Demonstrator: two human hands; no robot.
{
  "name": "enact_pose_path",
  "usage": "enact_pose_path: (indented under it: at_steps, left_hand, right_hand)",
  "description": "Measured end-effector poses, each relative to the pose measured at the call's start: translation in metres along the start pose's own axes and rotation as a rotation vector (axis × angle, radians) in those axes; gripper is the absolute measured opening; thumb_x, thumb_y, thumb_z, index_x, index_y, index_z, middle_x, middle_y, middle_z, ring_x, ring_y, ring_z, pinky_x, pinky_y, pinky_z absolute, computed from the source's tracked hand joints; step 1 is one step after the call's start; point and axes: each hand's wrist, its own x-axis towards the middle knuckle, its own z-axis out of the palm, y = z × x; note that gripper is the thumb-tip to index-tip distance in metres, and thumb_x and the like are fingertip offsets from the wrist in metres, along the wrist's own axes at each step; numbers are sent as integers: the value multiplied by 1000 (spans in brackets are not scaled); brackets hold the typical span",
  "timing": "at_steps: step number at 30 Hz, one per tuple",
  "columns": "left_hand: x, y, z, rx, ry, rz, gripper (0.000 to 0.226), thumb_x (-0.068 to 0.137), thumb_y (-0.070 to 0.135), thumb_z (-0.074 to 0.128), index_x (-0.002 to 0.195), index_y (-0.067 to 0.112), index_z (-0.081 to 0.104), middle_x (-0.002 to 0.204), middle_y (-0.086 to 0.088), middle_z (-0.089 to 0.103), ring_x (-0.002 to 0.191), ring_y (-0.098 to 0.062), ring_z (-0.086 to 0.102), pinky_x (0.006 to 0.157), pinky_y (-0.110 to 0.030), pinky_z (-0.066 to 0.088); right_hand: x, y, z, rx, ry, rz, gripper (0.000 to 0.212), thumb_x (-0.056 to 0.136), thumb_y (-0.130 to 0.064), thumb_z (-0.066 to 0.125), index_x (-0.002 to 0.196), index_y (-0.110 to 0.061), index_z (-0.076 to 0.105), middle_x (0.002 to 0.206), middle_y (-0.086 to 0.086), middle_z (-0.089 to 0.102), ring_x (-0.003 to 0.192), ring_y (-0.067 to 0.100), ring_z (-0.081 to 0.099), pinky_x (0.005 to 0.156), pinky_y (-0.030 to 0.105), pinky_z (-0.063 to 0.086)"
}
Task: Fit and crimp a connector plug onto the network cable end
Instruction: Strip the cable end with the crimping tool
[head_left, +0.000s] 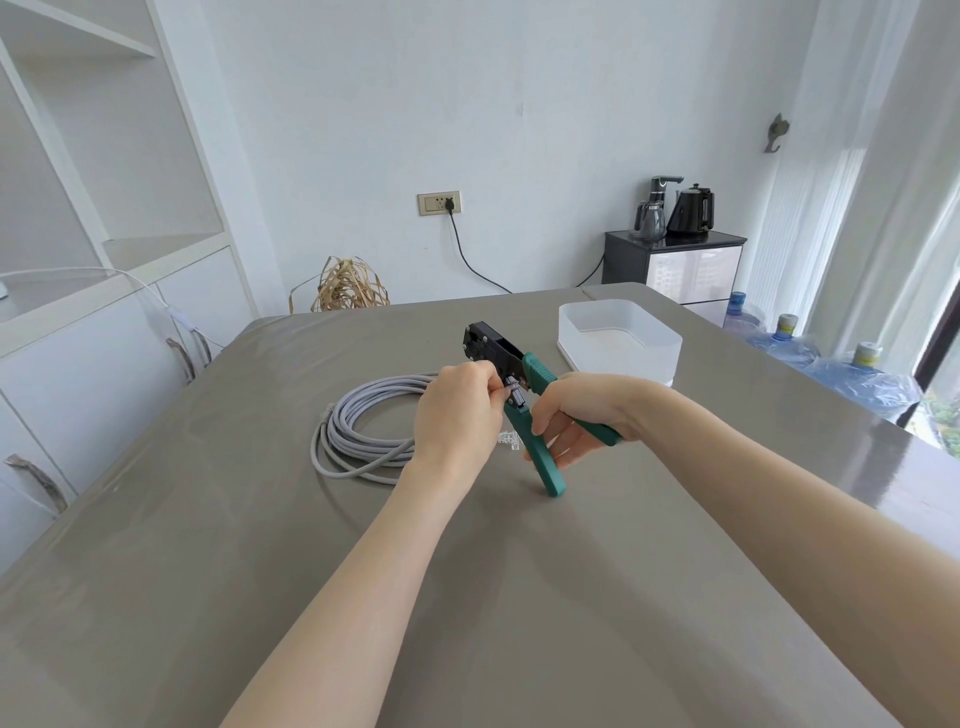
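Near the middle of the frame the right hand (576, 415) has its grip closed around the upper green handle of the crimping tool (519, 389), with the fingers curled under it, while the lower green handle points down toward the counter (260, 571) and its tip seems to touch the surface. The two handles stand apart from each other. The black head of the tool points up and away, toward the upper middle of the frame. The left hand (457, 410) is just to the left of the tool, and its fingertips are pinched on something small at the dark slot between the handles; the piece itself is too small to tell clearly, so I cannot say whether it is the cable end. A clear connector plug (510, 440) lies on the counter just below the left hand, beside the lower handle. To the left of the hands the grey network cable (358, 431) lies on the counter in a loose coil, and part of it goes behind the left hand. To the upper right of the tool, a white plastic box (618, 338) stands on the counter, apart from the hands.
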Motion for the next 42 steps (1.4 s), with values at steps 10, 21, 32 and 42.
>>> enact_pose_path:
  at_steps: [10,21,32,42]
  left_hand:
    - [0,2,0,24,-2,2,14,91,21,57,89,12,68,86,-7,70,78,-27,62,63,-34,47]
    - [-1,9,-3,-19,0,-24,16,90,21,58,86,11,69,80,-9,69,72,-27,60,60,-31,42]
    - [4,6,-10,-327,-108,-233,29,82,18,68,55,18,61,53,4,62,43,1,55,50,-13,41]
    - [5,6,-11,-484,-144,-392,29,79,18,70,52,9,65,46,2,56,49,-10,47,50,-22,34]
  right_hand:
    - [-2,2,-5,33,-38,10,25,85,5,45,106,9,57,103,27,68,94,38,68,91,49,52]
    - [-8,8,-2,20,5,-64,33,85,6,47,117,10,54,104,25,69,82,30,71,81,40,58]
    - [-11,13,8,-84,86,-132,30,83,3,46,112,6,55,103,20,70,94,30,70,87,39,56]
    - [-12,15,11,-100,113,-160,31,83,2,45,111,7,56,100,19,71,86,26,69,88,38,55]
